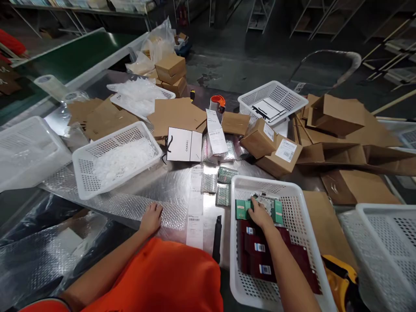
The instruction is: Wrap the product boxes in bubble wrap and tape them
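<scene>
My left hand [151, 219] lies on a sheet of bubble wrap [130, 208] near the table's front edge, fingers loosely stretched and holding nothing visible. Over on the right, my right hand [260, 214] reaches into a white plastic basket [234, 260]. Its fingers close around a small green box [249, 205] in a row of similar ones; the fingertips are partly hidden. Dark red boxes [260, 247] with white labels fill the basket's nearer part. Bubble-wrapped green packs [223, 195] sit just outside the basket. A long strip of printed labels [195, 216] runs between my hands.
A black cutter-like tool [217, 238] lies left of the basket. Behind are a white CHANEL bag [184, 144], an orange tape dispenser [218, 102] and labelled cartons [281, 156]. Another basket [81, 173] holds white shredded filler. Flat cardboard and a yellow tool [339, 277] are at right.
</scene>
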The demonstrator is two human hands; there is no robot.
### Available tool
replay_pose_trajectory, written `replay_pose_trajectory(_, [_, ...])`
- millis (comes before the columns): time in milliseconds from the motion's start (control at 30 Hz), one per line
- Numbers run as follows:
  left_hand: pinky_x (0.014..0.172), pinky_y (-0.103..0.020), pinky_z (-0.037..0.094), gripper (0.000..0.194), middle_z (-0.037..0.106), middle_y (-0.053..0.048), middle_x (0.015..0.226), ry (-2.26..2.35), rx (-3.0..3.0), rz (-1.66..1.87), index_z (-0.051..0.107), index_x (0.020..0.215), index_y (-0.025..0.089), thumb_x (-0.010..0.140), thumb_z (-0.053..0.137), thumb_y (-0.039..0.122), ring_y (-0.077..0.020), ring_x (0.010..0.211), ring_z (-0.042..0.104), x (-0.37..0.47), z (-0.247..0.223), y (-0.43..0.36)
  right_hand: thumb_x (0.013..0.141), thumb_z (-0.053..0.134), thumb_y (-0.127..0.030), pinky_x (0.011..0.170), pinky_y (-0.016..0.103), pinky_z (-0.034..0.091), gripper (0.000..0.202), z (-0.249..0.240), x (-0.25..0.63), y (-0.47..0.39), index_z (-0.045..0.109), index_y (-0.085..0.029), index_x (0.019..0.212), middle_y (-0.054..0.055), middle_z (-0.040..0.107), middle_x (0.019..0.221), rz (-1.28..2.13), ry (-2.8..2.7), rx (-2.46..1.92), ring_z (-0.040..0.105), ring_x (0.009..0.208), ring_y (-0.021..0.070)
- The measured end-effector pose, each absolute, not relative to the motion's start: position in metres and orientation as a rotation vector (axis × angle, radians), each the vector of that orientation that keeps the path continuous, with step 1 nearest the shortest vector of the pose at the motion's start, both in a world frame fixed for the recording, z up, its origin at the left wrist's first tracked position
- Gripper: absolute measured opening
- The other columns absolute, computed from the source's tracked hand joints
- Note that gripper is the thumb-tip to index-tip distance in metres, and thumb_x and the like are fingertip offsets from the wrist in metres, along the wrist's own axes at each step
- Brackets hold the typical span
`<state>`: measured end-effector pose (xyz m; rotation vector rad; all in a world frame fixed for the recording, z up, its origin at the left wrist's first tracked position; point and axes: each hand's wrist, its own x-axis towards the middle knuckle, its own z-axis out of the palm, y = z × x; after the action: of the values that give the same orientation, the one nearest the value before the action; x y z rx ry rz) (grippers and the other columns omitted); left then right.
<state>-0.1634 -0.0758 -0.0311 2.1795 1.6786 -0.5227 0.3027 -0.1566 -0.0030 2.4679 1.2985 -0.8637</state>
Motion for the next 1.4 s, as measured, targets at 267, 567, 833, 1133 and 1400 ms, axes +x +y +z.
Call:
replay_pose_trajectory(267, [0.105, -0.042, 0.039, 0.031, 0.053, -0.013, 0.133, 1.650, 2.190, -0.463, 0.061, 0.116, 0.018, 0.088, 0.049, 0.012, -0.0288, 0.121, 0.050, -0.167, -0.034, -0.072, 0.085, 0.064, -0.033, 0.102, 0.034, 0.044, 0.064, -0.009, 0.309, -0.146, 0.050, -0.017, 0.145, 0.017, 0.062, 0.131, -0.936, 1.356, 2.440, 0.061, 0.122, 0.0275])
replay_pose_trajectory(567, [0.107, -0.042, 0.037, 0.032, 0.053, -0.013, 0.133, 1.632, 2.173, -0.455, 0.062, 0.115, 0.019, 0.086, 0.050, 0.010, -0.0288, 0.123, 0.050, -0.166, -0.027, -0.071, 0.087, 0.061, -0.034, 0.094, 0.042, 0.050, 0.070, -0.004, 0.312, -0.144, 0.042, -0.015, 0.152, 0.026, 0.053, 0.141, -0.870, 1.278, 2.465, 0.064, 0.117, 0.0343])
replay_pose_trajectory(833, [0.112, -0.040, 0.038, 0.041, 0.052, -0.013, 0.141, 1.524, 2.150, -0.440, 0.064, 0.120, 0.021, 0.083, 0.054, 0.009, -0.0276, 0.130, 0.050, -0.178, -0.024, -0.065, 0.086, 0.056, -0.044, 0.084, 0.048, 0.053, 0.071, 0.015, 0.298, -0.144, 0.041, -0.023, 0.152, 0.022, 0.056, 0.135, -0.756, 1.146, 2.576, 0.066, 0.109, 0.0372])
replay_pose_trajectory(1133, [0.118, -0.044, 0.035, 0.047, 0.047, -0.015, 0.148, 1.359, 2.122, -0.246, 0.064, 0.128, 0.018, 0.082, 0.059, 0.009, -0.0286, 0.140, 0.043, -0.187, -0.034, -0.063, 0.069, 0.068, -0.067, 0.080, 0.053, 0.048, 0.083, 0.098, 0.321, -0.165, 0.055, -0.025, 0.140, 0.022, 0.065, 0.121, -0.253, 0.992, 3.474, 0.061, 0.105, 0.0404])
replay_pose_trajectory(1400, [0.107, -0.042, 0.041, 0.034, 0.056, -0.011, 0.133, 1.378, 2.203, -0.175, 0.066, 0.117, 0.021, 0.092, 0.047, 0.009, -0.0262, 0.124, 0.051, -0.252, -0.040, -0.029, 0.059, 0.068, -0.061, 0.085, 0.041, 0.052, 0.081, 0.073, 0.053, -0.121, 0.055, -0.022, 0.129, 0.012, 0.064, 0.120, -1.389, 1.314, 3.267, 0.063, 0.103, 0.0315])
